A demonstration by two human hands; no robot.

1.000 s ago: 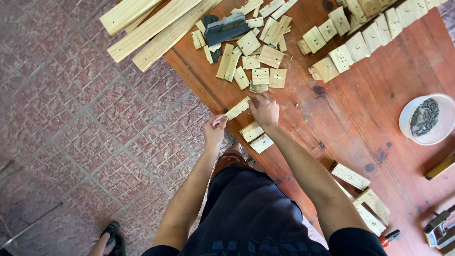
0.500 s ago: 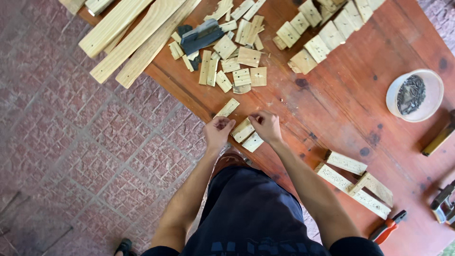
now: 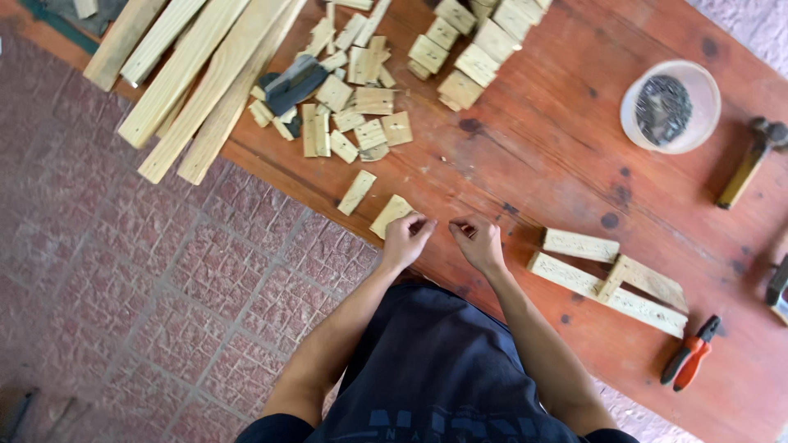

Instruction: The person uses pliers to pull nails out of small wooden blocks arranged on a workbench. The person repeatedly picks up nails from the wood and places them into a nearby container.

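Both hands sit close together at the near edge of the reddish wooden table (image 3: 566, 148). The left hand (image 3: 405, 238) is curled, its fingers resting on a small pale wood block (image 3: 388, 214) that lies flat by the edge, with a second small block (image 3: 357, 192) just beside it. The right hand (image 3: 478, 241) has its fingertips pinched together – whether anything is between them is too small to tell. To the right lie joined wooden strips (image 3: 611, 281) and red-handled pliers (image 3: 691, 359); farther back, a white bowl (image 3: 671, 107) of dark bits and a heap of cut blocks (image 3: 353, 107)
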